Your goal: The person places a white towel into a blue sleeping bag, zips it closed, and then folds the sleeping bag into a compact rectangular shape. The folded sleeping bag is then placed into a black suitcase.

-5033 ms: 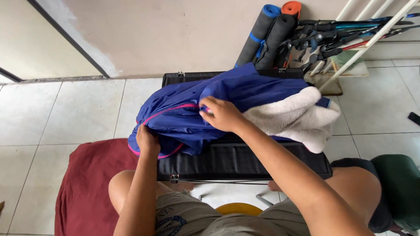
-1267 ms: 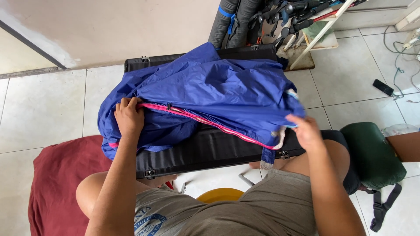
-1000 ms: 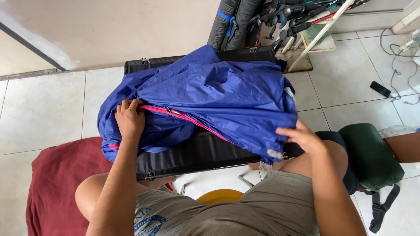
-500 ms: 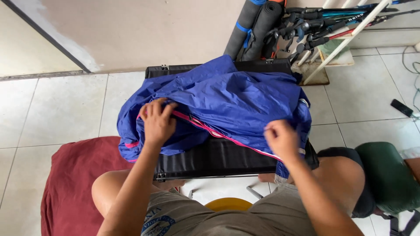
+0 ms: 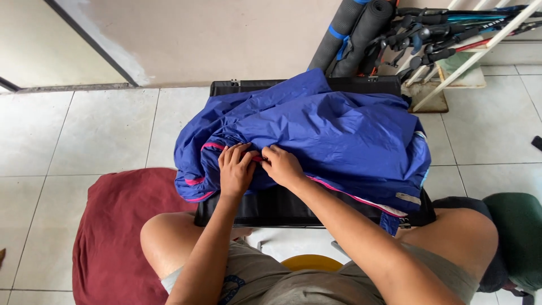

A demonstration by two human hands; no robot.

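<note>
- The blue jacket [image 5: 316, 133] was thin, slick fabric, creased all over and faintly shiny, heaped in a loose mound with pink piping running along its edges and a pale strip near the lower right hem.
- It lay on a black table [image 5: 282, 206], a flat, rectangular, padded-looking surface with a stitched rim; the jacket covered most of the top and spilled over the right front corner.
- The left hand [image 5: 236, 168] rested palm down on the jacket's front edge, fingers bent and pressing the cloth near the pink trim.
- The right hand [image 5: 281, 165] sat just beside it, touching it at the fingertips, fingers curled and pinching a fold of the same blue fabric; both hands were closed on the jacket, close together.
- The person's bare knees framed the table, with grey-green shorts [image 5: 271, 282] below.
- A dark red cushion [image 5: 116, 237], soft and matte, lay on the floor at the left, touching the table's corner.
- A dark green padded shape [image 5: 519, 237] stood at the right edge.
- The floor [image 5: 84, 135] was large, pale, glossy tiles with thin grout lines.
- Against the beige wall [image 5: 226, 39] leaned rolled foam mats [image 5: 353, 36], grey with a blue band, next to a cluster of poles with dark grips [image 5: 429, 39] and a white slanted rack [image 5: 480, 51].
</note>
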